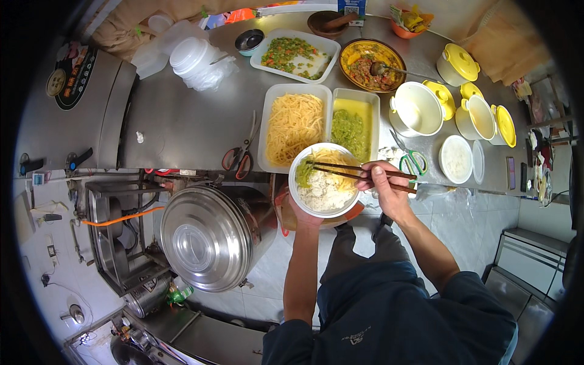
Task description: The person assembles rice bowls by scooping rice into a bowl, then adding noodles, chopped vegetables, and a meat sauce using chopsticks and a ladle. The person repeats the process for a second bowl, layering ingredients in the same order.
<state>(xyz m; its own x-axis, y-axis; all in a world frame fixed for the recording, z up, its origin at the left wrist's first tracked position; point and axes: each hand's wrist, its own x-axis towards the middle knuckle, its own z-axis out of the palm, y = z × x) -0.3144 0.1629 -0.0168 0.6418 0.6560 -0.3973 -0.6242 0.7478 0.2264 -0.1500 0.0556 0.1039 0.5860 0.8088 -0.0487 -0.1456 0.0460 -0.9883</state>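
My left hand [306,213] holds a round white plastic bowl [325,212] from below, near the edge of the steel counter. In the bowl lie white rice [321,195], yellow shreds and a heap of green shredded vegetable [303,174]. My right hand [383,186] grips a pair of dark wooden chopsticks [342,172], whose tips touch the green heap. Just beyond the bowl stand a tub of yellow shreds [294,125] and a tub of green shreds in liquid [350,130].
Orange-handled scissors [244,157] and green-handled scissors [413,159] lie on the counter. Farther back are a tray of chopped vegetables [289,52] and a patterned bowl with a ladle [365,75]. White pots [413,121] stand right; a large steel pot [205,237] is at lower left.
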